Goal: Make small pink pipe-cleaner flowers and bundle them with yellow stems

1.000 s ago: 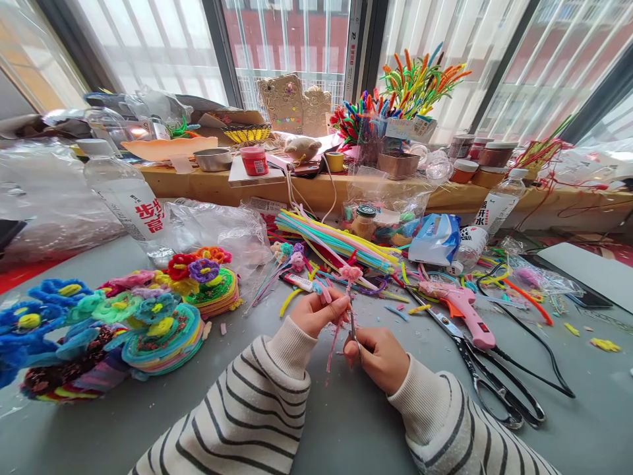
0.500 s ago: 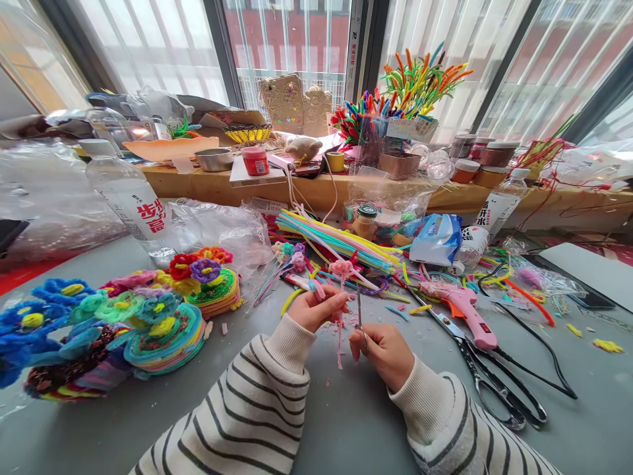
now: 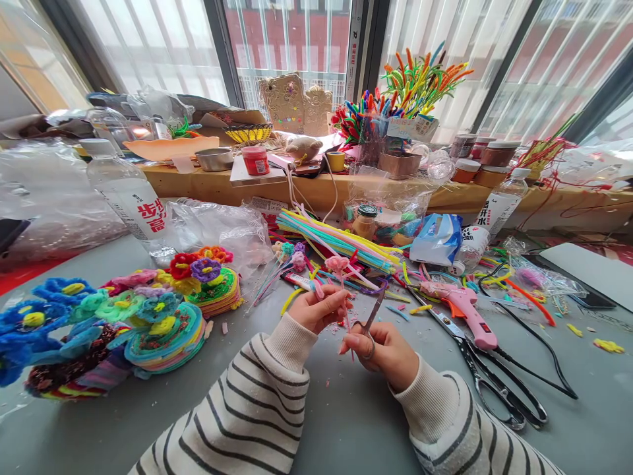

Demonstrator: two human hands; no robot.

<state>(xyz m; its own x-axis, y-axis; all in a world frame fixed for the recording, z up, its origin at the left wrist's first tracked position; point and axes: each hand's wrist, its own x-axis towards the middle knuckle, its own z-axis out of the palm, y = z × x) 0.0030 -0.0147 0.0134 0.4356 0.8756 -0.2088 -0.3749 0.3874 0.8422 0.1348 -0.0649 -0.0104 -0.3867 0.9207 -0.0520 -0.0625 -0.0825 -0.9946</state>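
Observation:
Between the fingers of my left hand (image 3: 319, 309) is a small pink pipe-cleaner flower (image 3: 337, 265), its head above the fingertips. The flower's thin pink stem hangs down below that hand toward my right hand (image 3: 380, 349). A small pair of scissors (image 3: 378, 307) is held in my right hand, fingers around the handle loops and blades slanting up and right. My right thumb and fingertips are close to the stem; whether they pinch it I cannot tell. Pink fuzz clippings (image 3: 341, 322) lie on the grey table behind my hands.
Finished fuzzy flowers (image 3: 64, 303) stand at the left. Large scissors (image 3: 487, 376) and a pink glue gun (image 3: 467, 310) with a black cord lie at the right. Behind are a bundle of pipe cleaners (image 3: 336, 241), a plastic bag (image 3: 217, 231) and water bottles (image 3: 131, 198).
My right hand has moved slightly left, closer to the stem. The scissors have tilted, their tips swinging right, away from the flower. My left hand has barely shifted.

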